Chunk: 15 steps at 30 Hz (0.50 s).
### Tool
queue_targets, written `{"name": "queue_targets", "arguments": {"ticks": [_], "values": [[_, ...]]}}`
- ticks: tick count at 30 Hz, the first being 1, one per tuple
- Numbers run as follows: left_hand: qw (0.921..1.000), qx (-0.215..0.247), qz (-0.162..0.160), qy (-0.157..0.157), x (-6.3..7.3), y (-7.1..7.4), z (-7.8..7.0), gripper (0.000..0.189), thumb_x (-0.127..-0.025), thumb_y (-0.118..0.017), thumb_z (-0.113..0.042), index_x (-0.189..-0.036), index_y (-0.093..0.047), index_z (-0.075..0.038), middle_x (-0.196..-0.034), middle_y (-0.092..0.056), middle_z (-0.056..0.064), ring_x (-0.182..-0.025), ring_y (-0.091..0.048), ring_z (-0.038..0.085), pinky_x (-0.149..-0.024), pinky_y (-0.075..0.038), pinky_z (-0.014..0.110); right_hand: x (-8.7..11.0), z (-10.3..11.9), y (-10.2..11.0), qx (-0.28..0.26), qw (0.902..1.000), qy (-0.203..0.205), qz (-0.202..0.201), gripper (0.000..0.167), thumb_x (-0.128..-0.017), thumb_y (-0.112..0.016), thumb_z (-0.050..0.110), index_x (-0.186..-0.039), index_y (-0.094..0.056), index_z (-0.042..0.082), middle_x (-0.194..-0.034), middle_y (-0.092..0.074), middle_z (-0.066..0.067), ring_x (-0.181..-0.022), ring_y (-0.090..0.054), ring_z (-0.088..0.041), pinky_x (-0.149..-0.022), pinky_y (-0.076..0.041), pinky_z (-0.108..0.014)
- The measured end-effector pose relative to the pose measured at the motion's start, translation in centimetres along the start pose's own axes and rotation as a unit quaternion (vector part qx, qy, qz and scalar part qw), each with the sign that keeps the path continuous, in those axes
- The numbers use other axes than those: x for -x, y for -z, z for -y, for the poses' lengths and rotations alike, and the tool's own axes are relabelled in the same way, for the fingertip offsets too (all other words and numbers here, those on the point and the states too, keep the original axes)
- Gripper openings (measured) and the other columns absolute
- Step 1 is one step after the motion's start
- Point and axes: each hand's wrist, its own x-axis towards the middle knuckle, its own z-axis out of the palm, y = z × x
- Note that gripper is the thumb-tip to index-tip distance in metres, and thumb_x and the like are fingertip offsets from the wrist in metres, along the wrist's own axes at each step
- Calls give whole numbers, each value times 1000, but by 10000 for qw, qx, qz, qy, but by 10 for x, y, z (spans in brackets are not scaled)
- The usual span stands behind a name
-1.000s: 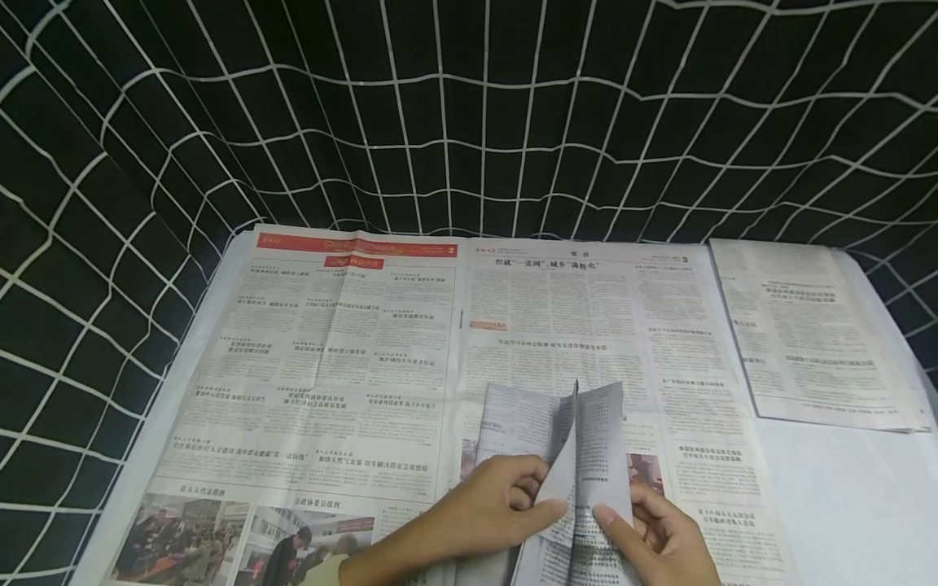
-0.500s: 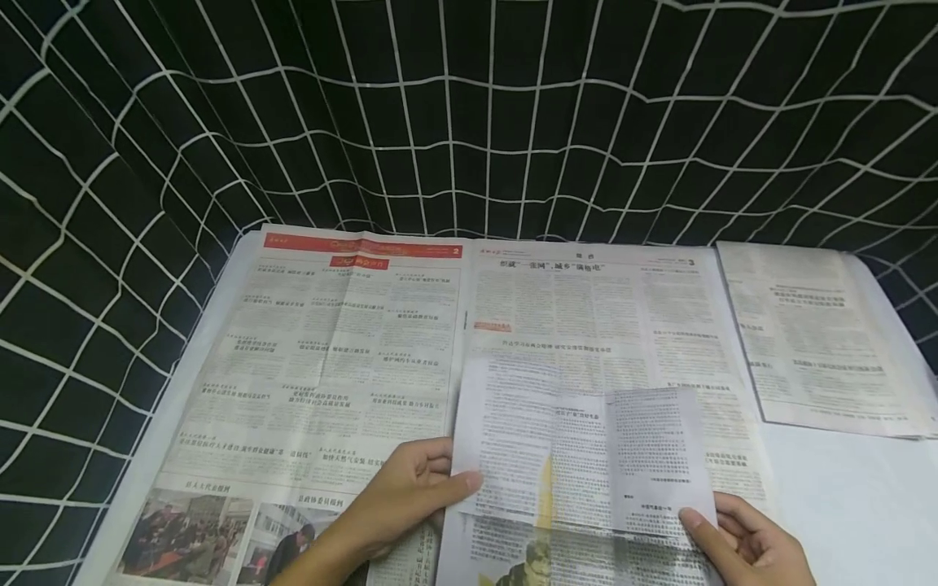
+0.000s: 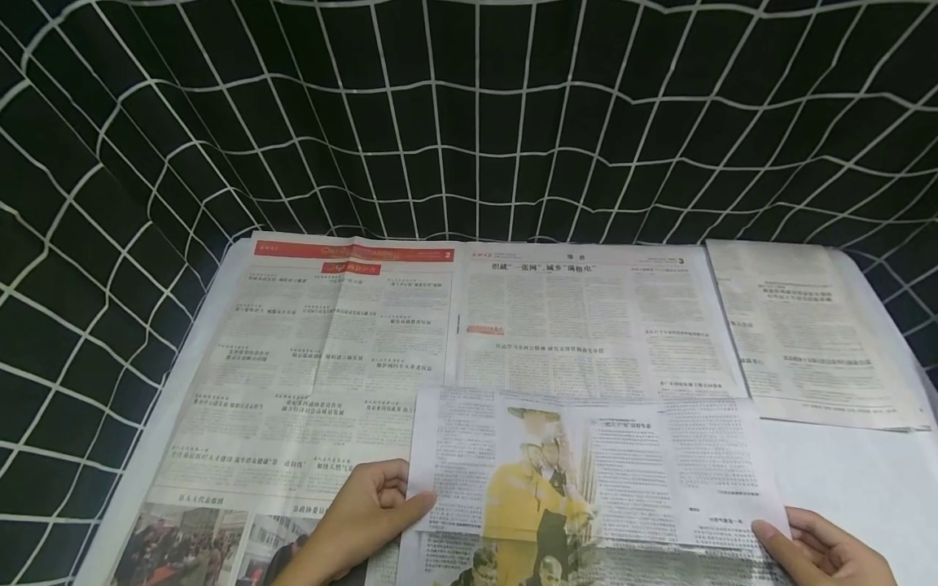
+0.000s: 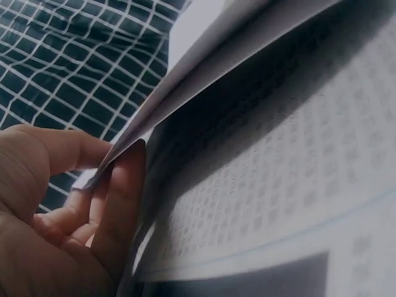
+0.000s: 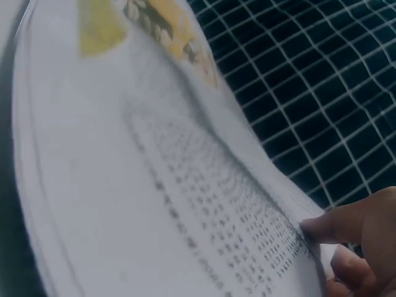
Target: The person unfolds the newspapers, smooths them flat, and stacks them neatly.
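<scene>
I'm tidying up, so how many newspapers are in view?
3: the held newspaper, the open newspaper beneath, and the other newspaper at right. Others may be hidden underneath.

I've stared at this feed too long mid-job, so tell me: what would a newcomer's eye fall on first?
Probably the yellow picture on the newspaper sheet held between the left hand and right hand, low in the head view. Next, perhaps the red banner at the top left of the spread newspaper, then the black cloth with its white grid behind everything.
</scene>
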Motion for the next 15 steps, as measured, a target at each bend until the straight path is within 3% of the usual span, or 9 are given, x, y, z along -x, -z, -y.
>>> {"name": "queue_targets", "arguments": {"ticks": [5,9,12,15], "values": [[9975,-618,-295,-165,-3,-6,4,34,-94,-79,-16,-117,-70,7,-74,-76,9,-60,-70,11,-60,-57,18,-1,-6,2,248,9991,-149,-294,43,-104,-67,17,-131,-60,-15,-72,-76,10,-56,-72,-7,-50,-59,-29],[9911,-1163,-542,-347,-6,-13,3,46,-92,-81,-16,-128,-65,9,-79,-75,4,-60,-70,10,-60,-58,18,-1,-2,4,384,9974,-391,-477,45,-103,-68,15,-134,-59,-16,-71,-74,8,-54,-67,-3,-49,-57,-26],[9907,-1179,-572,-367,-6,-16,3,57,-96,-78,-18,-140,-57,11,-84,-75,4,-59,-70,12,-57,-59,22,-2,-3,4,294,9962,-566,-596,46,-105,-66,16,-137,-57,-16,-71,-74,7,-53,-66,-1,-49,-57,-25],[9939,-928,-483,-337,-4,-15,5,54,-104,-66,-19,-145,-52,13,-92,-78,9,-64,-74,17,-56,-61,27,-1,-7,5,222,9961,-715,-468,47,-110,-55,20,-141,-55,-14,-75,-76,7,-56,-68,-3,-50,-59,-27]]}}
